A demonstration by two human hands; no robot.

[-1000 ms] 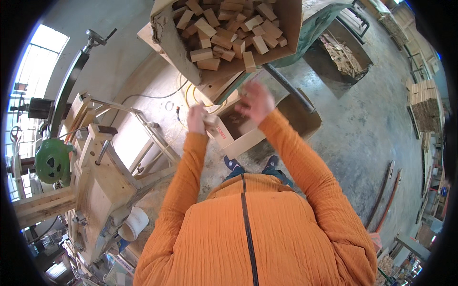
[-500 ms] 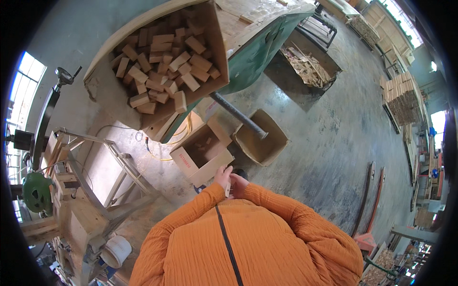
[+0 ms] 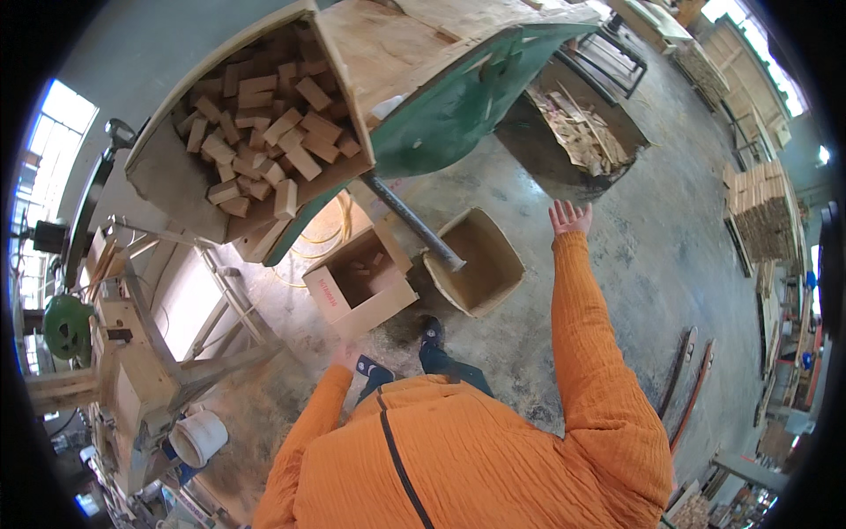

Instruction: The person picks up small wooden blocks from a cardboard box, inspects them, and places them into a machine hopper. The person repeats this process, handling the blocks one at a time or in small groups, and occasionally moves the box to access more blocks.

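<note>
Looking straight down, an orange-sleeved torso fills the bottom of the view, and the two hands are well apart. Left hand [image 3: 344, 355] sits low by the knee, just beside the near corner of the small cardboard box [image 3: 359, 291]; whether its fingers are curled or open cannot be told. Right hand [image 3: 569, 217] is flung out on a straight arm, fingers spread, palm empty, hovering over bare concrete floor [image 3: 652, 256] just right of the larger open box [image 3: 473, 261]. That small box stands open on the floor with a few wood pieces inside. A grey metal post [image 3: 410, 220] slants between the two boxes. Further out, a big bin of wooden blocks [image 3: 256, 132] sits above, beside a green machine [image 3: 458, 106]. Far right, stacked planks [image 3: 767, 216].
</note>
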